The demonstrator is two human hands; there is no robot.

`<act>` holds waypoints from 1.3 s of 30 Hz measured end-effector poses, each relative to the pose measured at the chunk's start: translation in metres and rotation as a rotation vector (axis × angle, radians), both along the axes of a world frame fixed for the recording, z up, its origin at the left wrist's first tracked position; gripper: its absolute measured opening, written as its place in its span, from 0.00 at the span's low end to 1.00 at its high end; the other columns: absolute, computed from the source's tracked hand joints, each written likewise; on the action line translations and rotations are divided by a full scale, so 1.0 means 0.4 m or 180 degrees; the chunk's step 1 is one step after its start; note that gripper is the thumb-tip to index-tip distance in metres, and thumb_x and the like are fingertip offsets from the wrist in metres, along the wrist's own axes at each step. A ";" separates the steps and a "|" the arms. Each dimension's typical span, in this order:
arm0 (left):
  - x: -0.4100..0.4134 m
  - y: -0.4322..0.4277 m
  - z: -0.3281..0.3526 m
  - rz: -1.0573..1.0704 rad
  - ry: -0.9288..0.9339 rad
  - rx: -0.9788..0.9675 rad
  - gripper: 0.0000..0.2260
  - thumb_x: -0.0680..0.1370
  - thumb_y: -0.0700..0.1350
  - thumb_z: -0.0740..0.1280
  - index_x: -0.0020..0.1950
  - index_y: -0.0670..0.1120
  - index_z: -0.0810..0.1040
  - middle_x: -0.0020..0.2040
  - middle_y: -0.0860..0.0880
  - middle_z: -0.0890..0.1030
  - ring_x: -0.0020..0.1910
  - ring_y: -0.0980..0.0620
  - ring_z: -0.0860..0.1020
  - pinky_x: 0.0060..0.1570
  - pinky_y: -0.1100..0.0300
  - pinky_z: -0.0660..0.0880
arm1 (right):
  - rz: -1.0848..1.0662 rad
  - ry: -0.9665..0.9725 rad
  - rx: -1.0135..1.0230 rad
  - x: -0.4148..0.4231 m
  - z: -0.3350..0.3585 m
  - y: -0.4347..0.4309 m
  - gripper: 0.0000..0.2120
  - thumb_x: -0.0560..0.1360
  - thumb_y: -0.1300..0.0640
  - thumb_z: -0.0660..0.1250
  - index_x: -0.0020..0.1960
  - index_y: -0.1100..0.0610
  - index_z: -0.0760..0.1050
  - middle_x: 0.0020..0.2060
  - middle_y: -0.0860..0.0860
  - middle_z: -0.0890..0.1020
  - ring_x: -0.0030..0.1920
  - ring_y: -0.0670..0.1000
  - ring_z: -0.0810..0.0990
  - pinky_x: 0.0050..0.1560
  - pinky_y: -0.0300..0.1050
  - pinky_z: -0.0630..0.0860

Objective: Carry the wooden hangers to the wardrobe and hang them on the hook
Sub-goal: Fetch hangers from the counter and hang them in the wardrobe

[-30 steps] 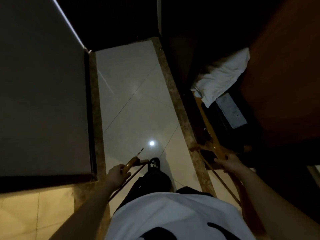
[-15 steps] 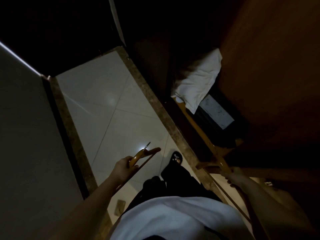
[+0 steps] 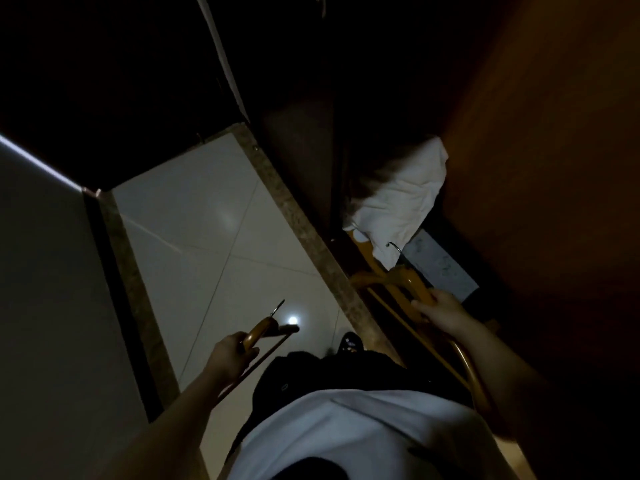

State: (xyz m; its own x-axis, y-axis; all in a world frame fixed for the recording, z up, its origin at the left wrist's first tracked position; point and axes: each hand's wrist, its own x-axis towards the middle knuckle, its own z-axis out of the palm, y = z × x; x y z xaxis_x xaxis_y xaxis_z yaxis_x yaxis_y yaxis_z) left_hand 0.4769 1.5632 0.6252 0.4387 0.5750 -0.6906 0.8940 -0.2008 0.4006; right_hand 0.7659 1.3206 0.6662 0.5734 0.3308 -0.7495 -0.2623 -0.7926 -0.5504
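Left hand (image 3: 231, 353) closed around a wooden hanger (image 3: 259, 333), metal hook pointing up over the pale tiled floor (image 3: 194, 237). Right hand (image 3: 445, 311) gripping a second wooden hanger (image 3: 384, 280) just right of the floor's speckled border, at the dark wardrobe opening (image 3: 346, 161). White cloth (image 3: 401, 202) lies inside the wardrobe beyond that hanger, its hook just before the cloth. Dim light.

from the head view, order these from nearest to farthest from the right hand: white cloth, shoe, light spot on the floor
From the right hand:
1. Shoe, lower left of it, by the floor edge.
2. White cloth, beyond it, in the dark recess.
3. Light spot, farther left on the tiles, next to the left hand's hanger.
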 end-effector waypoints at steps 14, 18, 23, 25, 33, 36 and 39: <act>0.591 0.225 0.213 -0.1709 -0.1057 -0.0140 0.06 0.78 0.41 0.62 0.42 0.47 0.74 0.36 0.48 0.75 0.36 0.52 0.74 0.40 0.61 0.71 | -0.0730 -0.1838 -0.0360 0.209 0.200 0.068 0.16 0.74 0.51 0.67 0.60 0.53 0.70 0.44 0.48 0.74 0.49 0.53 0.74 0.55 0.56 0.73; 0.724 0.253 0.304 -0.2221 -0.1470 -0.0303 0.04 0.78 0.44 0.63 0.45 0.52 0.74 0.35 0.54 0.75 0.34 0.56 0.75 0.36 0.65 0.71 | -0.0908 -0.2299 -0.0408 0.242 0.291 0.059 0.17 0.75 0.49 0.64 0.61 0.53 0.69 0.43 0.47 0.75 0.51 0.55 0.77 0.54 0.57 0.74; 0.864 0.268 0.440 -0.2625 -0.2073 -0.0421 0.03 0.78 0.51 0.62 0.47 0.53 0.71 0.38 0.54 0.77 0.35 0.62 0.78 0.32 0.71 0.71 | -0.1072 -0.2950 -0.0581 0.272 0.400 0.078 0.17 0.75 0.49 0.65 0.59 0.56 0.71 0.48 0.54 0.77 0.52 0.57 0.76 0.52 0.52 0.71; 0.907 0.267 0.498 -0.2773 -0.2305 -0.0480 0.04 0.78 0.52 0.61 0.45 0.53 0.70 0.38 0.53 0.77 0.34 0.60 0.77 0.33 0.68 0.70 | -0.1167 -0.3182 -0.0579 0.282 0.442 0.081 0.17 0.74 0.49 0.66 0.58 0.58 0.72 0.52 0.56 0.76 0.53 0.59 0.76 0.51 0.53 0.74; 1.022 0.236 0.707 -0.3370 -0.3241 -0.0537 0.06 0.79 0.48 0.60 0.43 0.50 0.73 0.38 0.51 0.77 0.35 0.62 0.76 0.37 0.69 0.73 | -0.1578 -0.3986 -0.0770 0.263 0.641 0.083 0.23 0.73 0.51 0.68 0.65 0.57 0.69 0.56 0.56 0.77 0.57 0.59 0.76 0.53 0.50 0.73; 1.047 0.215 0.777 -0.3453 -0.3586 -0.0479 0.08 0.79 0.48 0.61 0.40 0.51 0.73 0.34 0.55 0.75 0.32 0.64 0.75 0.35 0.71 0.71 | -0.1611 -0.4217 -0.0915 0.248 0.709 0.076 0.25 0.73 0.49 0.67 0.68 0.52 0.65 0.58 0.56 0.78 0.58 0.60 0.77 0.52 0.52 0.74; 1.064 0.193 0.850 -0.3533 -0.3861 -0.0488 0.09 0.78 0.48 0.61 0.42 0.46 0.76 0.37 0.52 0.77 0.36 0.60 0.77 0.37 0.69 0.72 | -0.1542 -0.4479 -0.0999 0.229 0.767 0.066 0.30 0.74 0.48 0.66 0.72 0.45 0.58 0.61 0.55 0.76 0.60 0.60 0.76 0.54 0.55 0.76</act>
